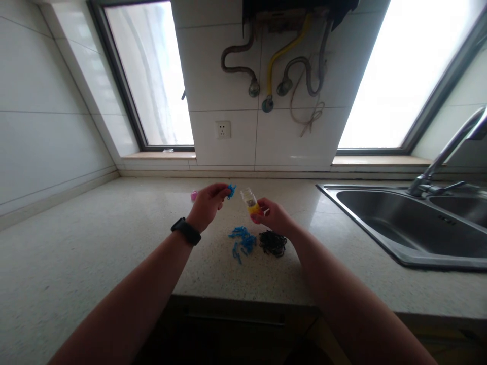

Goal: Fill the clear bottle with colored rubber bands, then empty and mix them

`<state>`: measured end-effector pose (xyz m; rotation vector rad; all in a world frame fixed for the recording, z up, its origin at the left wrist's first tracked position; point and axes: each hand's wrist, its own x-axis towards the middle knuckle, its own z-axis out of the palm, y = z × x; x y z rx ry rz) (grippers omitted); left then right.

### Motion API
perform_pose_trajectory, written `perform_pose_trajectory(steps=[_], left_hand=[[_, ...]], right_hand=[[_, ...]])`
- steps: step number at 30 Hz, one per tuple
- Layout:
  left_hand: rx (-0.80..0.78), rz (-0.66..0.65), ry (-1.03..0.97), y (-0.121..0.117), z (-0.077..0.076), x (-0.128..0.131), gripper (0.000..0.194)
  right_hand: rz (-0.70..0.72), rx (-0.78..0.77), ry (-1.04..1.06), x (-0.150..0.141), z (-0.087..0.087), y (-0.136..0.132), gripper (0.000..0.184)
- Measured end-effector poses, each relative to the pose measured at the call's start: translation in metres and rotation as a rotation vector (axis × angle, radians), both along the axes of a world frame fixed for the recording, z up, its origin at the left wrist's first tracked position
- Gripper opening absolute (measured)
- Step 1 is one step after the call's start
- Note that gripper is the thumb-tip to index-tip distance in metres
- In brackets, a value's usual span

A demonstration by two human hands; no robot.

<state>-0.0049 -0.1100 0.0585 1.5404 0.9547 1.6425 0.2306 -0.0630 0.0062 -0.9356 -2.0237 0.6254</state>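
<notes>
My left hand (208, 203), with a dark watch on its wrist, pinches a small bunch of thin blue pieces (231, 190) that look like little bands. Just to the right, my right hand (271, 214) grips a small clear bottle (250, 202) with yellow and pink on its lower part. The bottle leans left, its uncapped mouth facing the blue bunch but apart from it. Below the hands lie a loose blue pile (243, 242) of similar pieces and a tighter pile of black bands (273, 243). A small pink object (194, 195), perhaps a cap, is partly hidden behind my left hand.
The speckled pale countertop (125, 243) ends at a front edge above dark cabinets. On the right is a steel sink (384, 223) with a faucet (437, 157). A tiled wall holds a socket (223, 129) and several pipes (269, 66) between two windows.
</notes>
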Motion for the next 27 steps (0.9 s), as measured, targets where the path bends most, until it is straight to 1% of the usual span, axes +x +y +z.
perform_pose_trajectory(steps=[2,4,7,9,11,13,16,20,27], left_hand=[[0.057,-0.014,-0.158,0.007,0.006,0.008,0.026],[0.068,-0.024,-0.279,0.013,0.005,0.016,0.027],[0.029,-0.037,-0.391,0.019,-0.007,0.027,0.028],[-0.003,-0.037,-0.425,0.02,-0.017,0.032,0.028],[-0.026,-0.044,-0.421,0.019,-0.025,0.037,0.029],[-0.044,-0.044,-0.4,0.018,-0.029,0.039,0.03],[-0.052,-0.019,-0.376,0.016,-0.03,0.04,0.031],[-0.019,0.017,-0.326,0.015,-0.029,0.036,0.03],[0.001,0.086,-0.139,0.011,-0.031,0.027,0.031]], right_hand=[[0.013,0.003,-0.023,-0.001,0.0,-0.001,0.037],[0.023,-0.004,-0.041,-0.001,0.0,-0.003,0.037],[0.042,-0.022,-0.053,-0.003,0.0,-0.007,0.038],[0.046,-0.024,-0.06,-0.004,0.001,-0.009,0.038],[0.046,-0.018,-0.071,-0.006,0.001,-0.01,0.038],[0.047,-0.015,-0.077,-0.009,0.001,-0.011,0.037],[0.054,-0.019,-0.075,-0.013,0.003,-0.014,0.035],[0.042,-0.017,-0.056,-0.016,0.006,-0.016,0.034],[0.022,-0.012,-0.066,-0.014,0.005,-0.014,0.036]])
